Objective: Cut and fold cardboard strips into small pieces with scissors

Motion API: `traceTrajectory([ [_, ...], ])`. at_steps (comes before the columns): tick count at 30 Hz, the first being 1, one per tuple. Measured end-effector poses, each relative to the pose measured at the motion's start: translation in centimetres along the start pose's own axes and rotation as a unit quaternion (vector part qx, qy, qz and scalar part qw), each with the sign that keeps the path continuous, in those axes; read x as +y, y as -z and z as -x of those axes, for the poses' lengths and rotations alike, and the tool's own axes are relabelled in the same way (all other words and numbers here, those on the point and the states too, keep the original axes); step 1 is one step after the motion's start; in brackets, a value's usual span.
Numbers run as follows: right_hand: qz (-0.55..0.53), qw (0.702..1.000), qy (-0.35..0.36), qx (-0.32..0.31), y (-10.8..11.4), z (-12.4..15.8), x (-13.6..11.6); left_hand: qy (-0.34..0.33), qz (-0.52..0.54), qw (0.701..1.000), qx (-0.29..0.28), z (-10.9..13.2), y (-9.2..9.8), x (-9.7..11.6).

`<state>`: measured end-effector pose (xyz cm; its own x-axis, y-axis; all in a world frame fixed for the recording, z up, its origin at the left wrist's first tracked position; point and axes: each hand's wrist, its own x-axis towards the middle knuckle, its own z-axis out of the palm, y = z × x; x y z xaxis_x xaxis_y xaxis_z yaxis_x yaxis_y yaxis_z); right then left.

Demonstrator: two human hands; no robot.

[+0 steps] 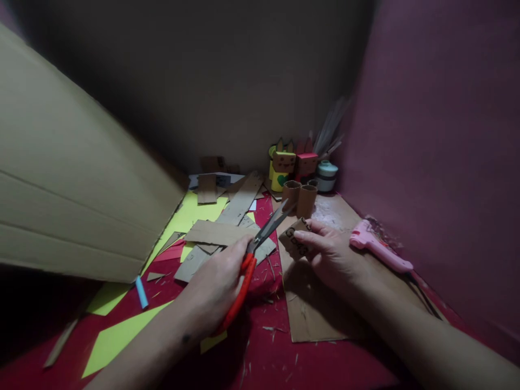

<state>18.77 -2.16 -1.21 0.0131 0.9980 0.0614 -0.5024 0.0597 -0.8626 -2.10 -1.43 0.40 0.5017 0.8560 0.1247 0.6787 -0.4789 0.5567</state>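
In the head view, our left hand (221,273) is curled round the red handles of the scissors (250,257), whose blades stand slightly parted and point away from us toward the tubes (306,201); we cannot tell whether the tips touch them. Our right hand (333,253) pinches the card (293,242), a small brown piece with black print, between thumb and fingers. The card is raised and tilted just right of the blades, above the near part of the board (317,319). Beside our right hand, the pink glue gun (379,249) lies on the board. Beyond the tubes we see the yellow figure (280,181), the red figure (307,162) and the jar (326,177). Left of the scissors, cardboard strips (215,233) overlap in a loose pile, and the blue stick (142,292) lies farther left.
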Motion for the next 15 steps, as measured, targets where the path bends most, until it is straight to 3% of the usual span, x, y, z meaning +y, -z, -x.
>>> traceTrajectory([
  [4,0.005,1.0,0.014,-0.01,-0.1,0.0,0.1,-0.013,-0.034,0.998,-0.047,0.4,0.9,1.2],
  [8,0.008,1.0,0.023,0.001,0.0,-0.1,0.2,-0.015,-0.066,0.996,-0.055,0.7,1.1,1.6],
  [15,-0.02,0.999,0.029,0.003,0.1,-0.3,0.1,-0.036,-0.146,0.989,0.013,0.6,0.3,0.3],
])
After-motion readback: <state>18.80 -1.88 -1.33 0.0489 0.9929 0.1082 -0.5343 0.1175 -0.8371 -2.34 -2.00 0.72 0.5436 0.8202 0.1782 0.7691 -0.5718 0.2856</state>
